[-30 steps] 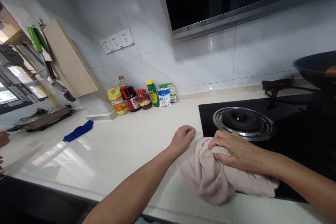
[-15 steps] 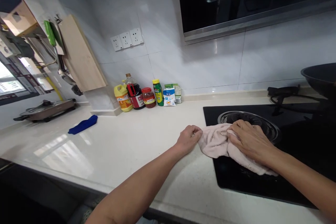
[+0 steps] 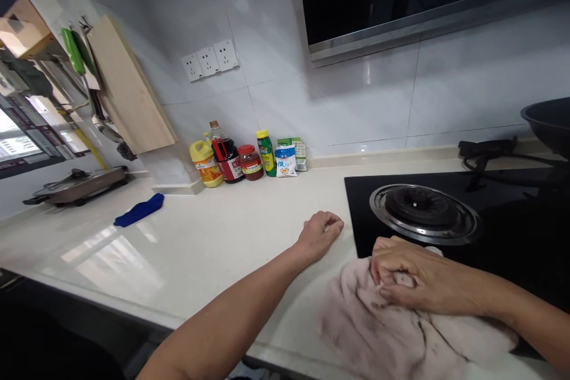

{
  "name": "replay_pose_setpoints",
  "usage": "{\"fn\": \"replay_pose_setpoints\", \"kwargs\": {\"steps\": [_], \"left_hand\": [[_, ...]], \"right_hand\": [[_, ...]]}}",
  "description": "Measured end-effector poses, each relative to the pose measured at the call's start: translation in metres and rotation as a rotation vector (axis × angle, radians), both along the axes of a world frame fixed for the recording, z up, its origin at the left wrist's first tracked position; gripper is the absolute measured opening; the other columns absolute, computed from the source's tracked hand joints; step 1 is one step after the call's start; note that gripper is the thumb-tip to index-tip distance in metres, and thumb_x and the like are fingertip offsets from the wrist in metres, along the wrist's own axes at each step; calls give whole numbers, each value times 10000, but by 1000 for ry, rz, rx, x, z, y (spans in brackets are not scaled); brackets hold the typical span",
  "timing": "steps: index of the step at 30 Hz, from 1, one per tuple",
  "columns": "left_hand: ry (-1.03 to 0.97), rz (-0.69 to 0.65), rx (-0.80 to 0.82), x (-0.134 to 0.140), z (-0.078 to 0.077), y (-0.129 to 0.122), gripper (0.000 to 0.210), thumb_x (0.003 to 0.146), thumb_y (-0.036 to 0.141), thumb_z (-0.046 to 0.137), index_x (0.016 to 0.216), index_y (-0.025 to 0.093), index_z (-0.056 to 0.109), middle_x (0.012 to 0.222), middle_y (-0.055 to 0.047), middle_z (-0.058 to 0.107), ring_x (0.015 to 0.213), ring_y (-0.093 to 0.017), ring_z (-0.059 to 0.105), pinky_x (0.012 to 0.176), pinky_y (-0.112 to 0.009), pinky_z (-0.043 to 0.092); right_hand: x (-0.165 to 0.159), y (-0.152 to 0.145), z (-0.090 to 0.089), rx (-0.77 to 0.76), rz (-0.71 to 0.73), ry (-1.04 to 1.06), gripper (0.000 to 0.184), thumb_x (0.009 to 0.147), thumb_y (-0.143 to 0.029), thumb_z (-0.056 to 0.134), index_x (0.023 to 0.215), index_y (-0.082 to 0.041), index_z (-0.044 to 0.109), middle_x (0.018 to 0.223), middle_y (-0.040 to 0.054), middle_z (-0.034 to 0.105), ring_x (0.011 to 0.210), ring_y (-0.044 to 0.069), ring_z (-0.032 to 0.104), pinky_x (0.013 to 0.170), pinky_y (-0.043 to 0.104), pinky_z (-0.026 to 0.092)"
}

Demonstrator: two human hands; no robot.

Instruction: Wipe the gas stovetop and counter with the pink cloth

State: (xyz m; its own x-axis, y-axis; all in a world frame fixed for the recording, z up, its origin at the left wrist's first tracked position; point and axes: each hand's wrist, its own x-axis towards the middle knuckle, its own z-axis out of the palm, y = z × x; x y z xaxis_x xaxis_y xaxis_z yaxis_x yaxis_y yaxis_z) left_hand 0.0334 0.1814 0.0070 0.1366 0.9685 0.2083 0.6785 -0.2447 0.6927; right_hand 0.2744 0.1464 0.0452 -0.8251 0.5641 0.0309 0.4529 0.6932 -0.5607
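My right hand point(image 3: 414, 276) grips a pale pink cloth point(image 3: 378, 332), closed on its bunched upper part over the front left of the black glass cooktop point(image 3: 363, 214). The cloth shows dark stains in its folds and hangs across the cooktop's front corner and the counter's front edge; its lower part is blurred. On the white counter point(image 3: 249, 231), just left of the cooktop, rests my left hand point(image 3: 318, 234), its fingers curled in toward the thumb, apart from the cloth. Behind my right hand the round burner point(image 3: 421, 208) with its metal ring is uncovered.
Along the wall stand a yellow jug point(image 3: 205, 165), a dark sauce bottle point(image 3: 227, 157), a red-lidded jar point(image 3: 250, 163), a green bottle point(image 3: 266, 154) and a small packet point(image 3: 285, 161). A blue cloth point(image 3: 139, 211) and an electric pan point(image 3: 80, 185) lie left. A wok point(image 3: 550, 124) sits right, beneath the range hood point(image 3: 418, 0).
My right hand has drawn the pink cloth toward me, off the burner and past the cooktop's front edge. The cloth has come away from my left hand, which stays in place.
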Motion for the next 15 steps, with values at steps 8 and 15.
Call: {"fn": "replay_pose_setpoints", "kwargs": {"steps": [8,15], "left_hand": [[43,-16,-8,1,6,-4,217,918,354,506,978,222,667,1065,-36,675,1040,-205,608,929,-319,473],[0,-19,-2,1,5,-7,215,919,360,503,964,222,663,1053,-30,679,1027,-197,613,905,-302,477]], "right_hand": [[21,38,-16,101,-254,-21,270,915,-468,510,1103,-325,641,1060,27,626,1037,241,545,927,397,406],[42,70,-29,325,-476,-117,424,951,-509,367,1133,-315,697,1113,53,684,1073,290,559,915,447,404]]}}
